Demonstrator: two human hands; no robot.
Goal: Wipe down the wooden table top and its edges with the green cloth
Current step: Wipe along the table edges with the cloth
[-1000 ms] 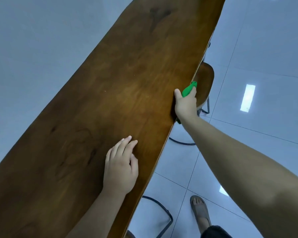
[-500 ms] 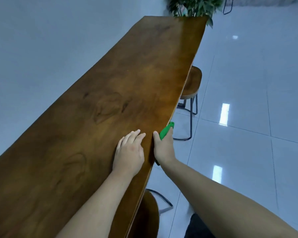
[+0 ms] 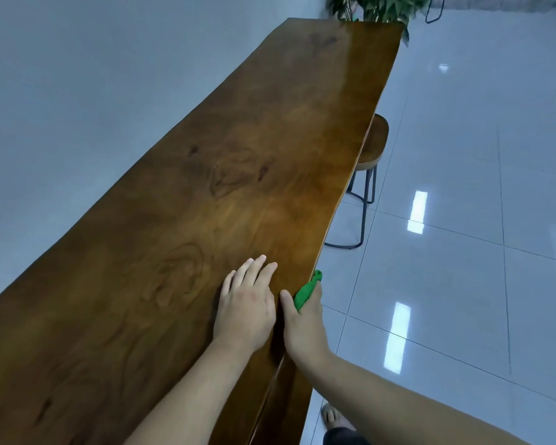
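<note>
My right hand (image 3: 304,329) pinches the soft, bunched green cloth (image 3: 305,292) vs the table (image 3: 238,155) right edge, left hand (image 3: 246,303) fingers flat, slightly spread; cloth's light, grip mid-bunch.

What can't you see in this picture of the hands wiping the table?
- Most of the green cloth: the right hand wraps it; only one end shows.
- The right fingers: curled over the table edge, hidden.
- The table's legs and underside: the top covers them.
- The stool: half tucked under the table.
- The plant: blurred, cut off by the top edge.
</note>
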